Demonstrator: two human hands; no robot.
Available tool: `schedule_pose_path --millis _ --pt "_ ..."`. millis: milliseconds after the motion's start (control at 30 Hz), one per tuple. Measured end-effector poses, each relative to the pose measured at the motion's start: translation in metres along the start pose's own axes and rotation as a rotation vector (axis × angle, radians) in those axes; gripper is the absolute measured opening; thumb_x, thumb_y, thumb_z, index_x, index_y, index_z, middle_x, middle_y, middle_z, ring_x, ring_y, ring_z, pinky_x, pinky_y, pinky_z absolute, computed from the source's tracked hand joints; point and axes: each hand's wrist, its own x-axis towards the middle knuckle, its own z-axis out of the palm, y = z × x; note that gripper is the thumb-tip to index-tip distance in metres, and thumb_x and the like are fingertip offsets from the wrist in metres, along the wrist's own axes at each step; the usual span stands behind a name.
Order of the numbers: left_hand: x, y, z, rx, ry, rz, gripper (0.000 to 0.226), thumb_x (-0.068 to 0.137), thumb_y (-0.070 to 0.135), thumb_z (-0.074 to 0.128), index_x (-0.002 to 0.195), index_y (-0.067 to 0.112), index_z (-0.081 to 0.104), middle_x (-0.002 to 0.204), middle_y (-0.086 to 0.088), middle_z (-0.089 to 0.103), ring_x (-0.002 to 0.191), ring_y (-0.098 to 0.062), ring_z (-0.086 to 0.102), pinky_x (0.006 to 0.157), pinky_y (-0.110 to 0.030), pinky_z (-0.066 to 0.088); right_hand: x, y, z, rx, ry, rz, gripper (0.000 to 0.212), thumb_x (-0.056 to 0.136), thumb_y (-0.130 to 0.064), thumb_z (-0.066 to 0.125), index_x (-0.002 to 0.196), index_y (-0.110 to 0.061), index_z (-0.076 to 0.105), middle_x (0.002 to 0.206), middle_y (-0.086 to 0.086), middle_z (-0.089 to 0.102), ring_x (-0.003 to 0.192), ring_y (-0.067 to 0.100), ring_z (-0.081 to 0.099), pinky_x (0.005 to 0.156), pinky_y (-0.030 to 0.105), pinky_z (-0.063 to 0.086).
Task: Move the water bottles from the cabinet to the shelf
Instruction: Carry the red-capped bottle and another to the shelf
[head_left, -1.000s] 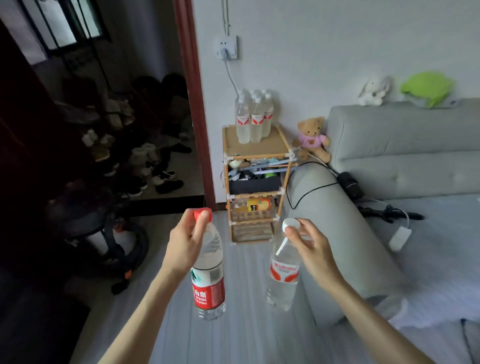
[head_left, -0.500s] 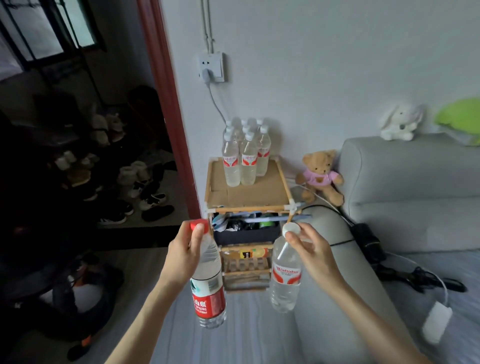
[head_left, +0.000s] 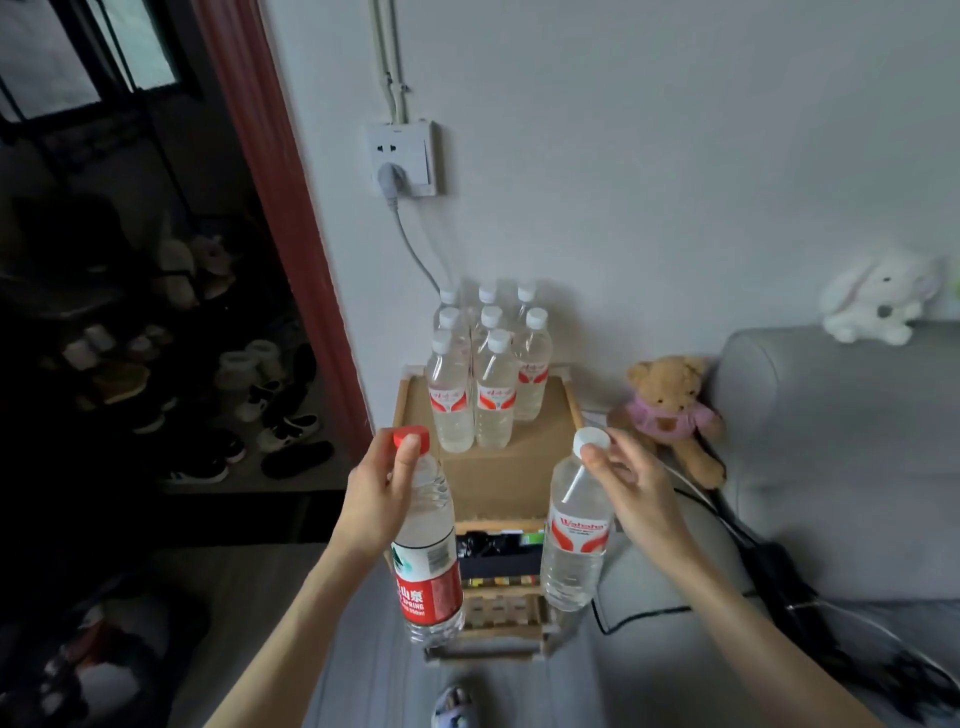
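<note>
Above the small wooden shelf (head_left: 563, 415) that stands against the white wall, the head view shows both hands each carrying a water bottle by its top. The left hand (head_left: 371, 501) has its fingers (head_left: 407, 454) curled round the neck of the red-capped bottle (head_left: 428, 551), the thumb tip pressed on the cap's edge; the bottle hangs upright, its red label low on the body, in front of the shelf's left side. The right hand (head_left: 631, 491) pinches the white cap of the white-capped bottle (head_left: 576, 535) between thumb and fingertips, the other fingers loosely spread; this bottle tilts slightly and hangs in front of the shelf's right side. Neither bottle touches the shelf.

On the shelf's top board, toward the wall, a cluster of bottles (head_left: 480, 384) with white caps and red-and-white labels stands upright in tight rows, touching one another. The front part of the board is bare cardboard-brown. Lower tiers of the shelf hold dark items too dim to make out.

A wall socket (head_left: 402, 163) with a grey plug sits above the cluster, its cable running down behind the bottles. Just right of the shelf a teddy bear (head_left: 670, 410) in a pink top leans on the grey sofa (head_left: 841, 447), and a white plush rabbit (head_left: 878, 304) lies on the sofa back. Left of the red door frame, shoes (head_left: 249, 395) sit in a dark room.
</note>
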Motion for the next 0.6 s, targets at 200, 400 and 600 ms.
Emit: schedule_pose_path --millis 200,400,600 --pt "0.079 -0.021 0.014 0.041 -0.100 0.083 0.083 0.074 0.075 0.028 0.120 0.010 0.051 0.083 0.014 0.061 0.080 0.012 0.057 0.066 -0.004 0.040 0.079 0.006 0.014 -0.108 -0.028 0.050 0.080 0.067 -0.068 0.050 0.128 -0.016 0.051 0.123 0.004 0.061 0.112 0.015 0.057 0.098 0.040 0.048" --pt "0.109 -0.036 0.028 0.024 -0.231 -0.001 0.017 0.086 0.050 0.041 0.094 0.036 0.047 0.089 0.012 0.060 0.084 0.004 0.057 0.067 -0.012 0.039 0.126 0.019 0.026 -0.074 0.033 0.084 0.061 0.072 -0.057 0.053 0.119 -0.019 0.057 0.118 0.001 0.061 0.109 0.013 0.057 0.095 0.036 0.048" --pt "0.126 -0.052 0.038 -0.012 -0.281 0.004 0.038 0.081 0.065 0.039 0.102 0.035 0.050 0.097 0.012 0.063 0.094 0.001 0.058 0.079 -0.014 0.046 0.161 0.023 0.035 -0.070 -0.039 0.039 0.012 0.088 -0.028 0.055 0.097 -0.036 0.056 0.096 -0.015 0.063 0.092 -0.004 0.059 0.079 0.015 0.047"
